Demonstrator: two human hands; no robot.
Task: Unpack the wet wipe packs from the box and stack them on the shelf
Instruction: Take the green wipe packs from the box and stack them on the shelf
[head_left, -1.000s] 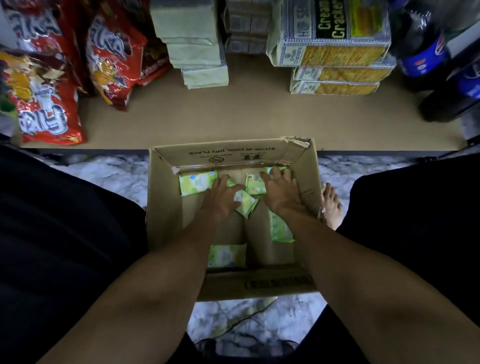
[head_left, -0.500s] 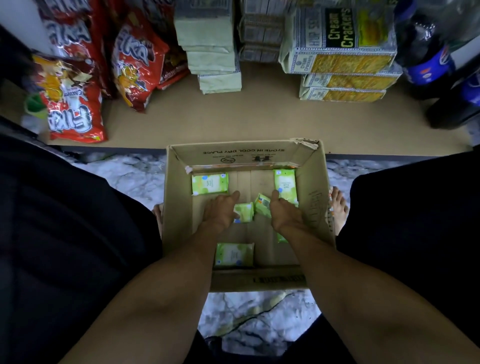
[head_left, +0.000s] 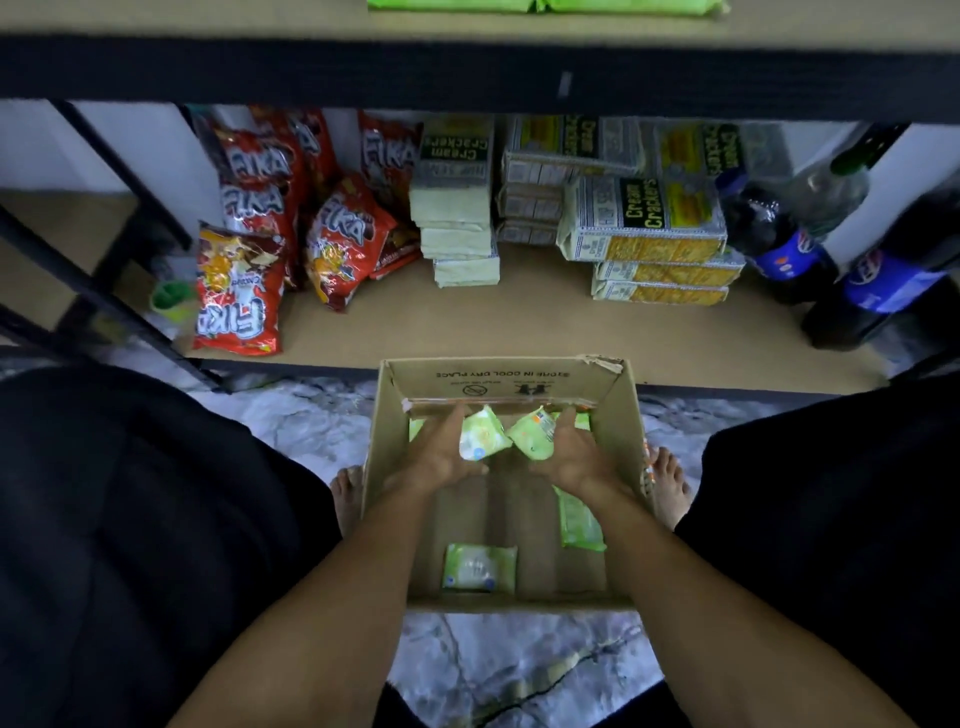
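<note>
Both hands are down inside the cardboard box (head_left: 498, 379), and each has a pack. The left hand (head_left: 441, 457) has its fingers (head_left: 451, 422) wrapped around a pale green wet wipe pack (head_left: 480, 434), tipped up on edge. The right hand (head_left: 574, 460) closes round a second pack (head_left: 531, 436), held just beside the first near the box's far wall. Taking one per hand looks like a way to halve the trips. Two loose packs lie flat on the box floor: one (head_left: 479, 567) by the near wall, another (head_left: 579, 522) along the right wall under the right forearm. Above the box, at the top edge of view, a green row of stacked packs (head_left: 545, 5) sits on the upper shelf (head_left: 260, 18), which is likely where these two are headed. The box stands on the floor against the lower shelf (head_left: 519, 322), close to the stock.
</note>
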